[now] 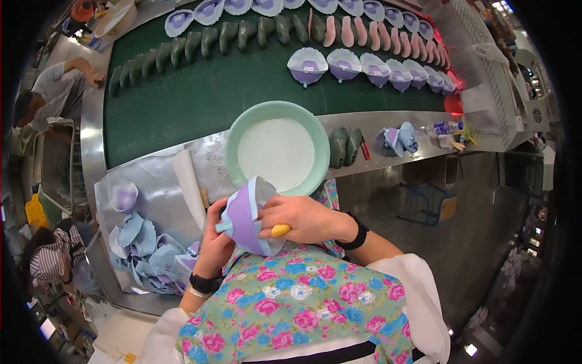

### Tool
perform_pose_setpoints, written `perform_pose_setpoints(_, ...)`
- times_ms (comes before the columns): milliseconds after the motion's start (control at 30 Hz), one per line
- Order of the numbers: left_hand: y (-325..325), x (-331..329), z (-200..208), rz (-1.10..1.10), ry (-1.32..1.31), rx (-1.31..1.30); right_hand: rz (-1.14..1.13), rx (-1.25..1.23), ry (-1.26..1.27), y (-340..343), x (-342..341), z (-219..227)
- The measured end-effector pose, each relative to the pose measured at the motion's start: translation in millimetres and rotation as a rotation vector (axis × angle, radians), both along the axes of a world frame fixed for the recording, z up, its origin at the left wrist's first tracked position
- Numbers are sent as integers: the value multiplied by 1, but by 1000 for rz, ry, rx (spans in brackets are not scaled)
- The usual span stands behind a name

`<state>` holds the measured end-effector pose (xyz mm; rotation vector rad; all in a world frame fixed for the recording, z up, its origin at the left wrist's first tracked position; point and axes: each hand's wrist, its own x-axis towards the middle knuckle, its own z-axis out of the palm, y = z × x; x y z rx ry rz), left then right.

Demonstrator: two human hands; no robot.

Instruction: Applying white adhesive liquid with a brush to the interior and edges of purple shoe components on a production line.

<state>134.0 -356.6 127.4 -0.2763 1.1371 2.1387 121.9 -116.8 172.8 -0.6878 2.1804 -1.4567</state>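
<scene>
A purple and light-blue shoe upper (244, 217) is held up over my lap. My left hand (216, 233) grips it from its left side, fingers wrapped round the edge. My right hand (297, 219) is closed round a tool with a rounded yellow handle end (280, 230); the tool's working end is hidden at the opening of the upper. Just beyond my hands stands a pale green basin (236, 145) with white liquid (276, 151) inside.
Loose uppers (151, 261) pile up on the metal table at left, beside a white roll (189, 188). Dark shoe lasts (338, 147), a red-handled tool (365, 150) and a bottle (447, 127) lie at right. Rows of lasts, uppers and pink pieces (347, 30) line the green conveyor (182, 115).
</scene>
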Motion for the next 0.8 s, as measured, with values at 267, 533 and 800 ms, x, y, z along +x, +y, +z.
perform_pose_setpoints(267, -3, 11, 18, -153, 165, -331, 419, 58, 3, 10, -8, 7)
perform_pose_setpoints(533, -12, 41, 6, -282, 219, -333, -509, 187, 208, 60, -35, -51)
perform_pose_setpoints(800, -24, 52, 1, -161, 40, -488, -806, 248, -8, 65, -39, -183)
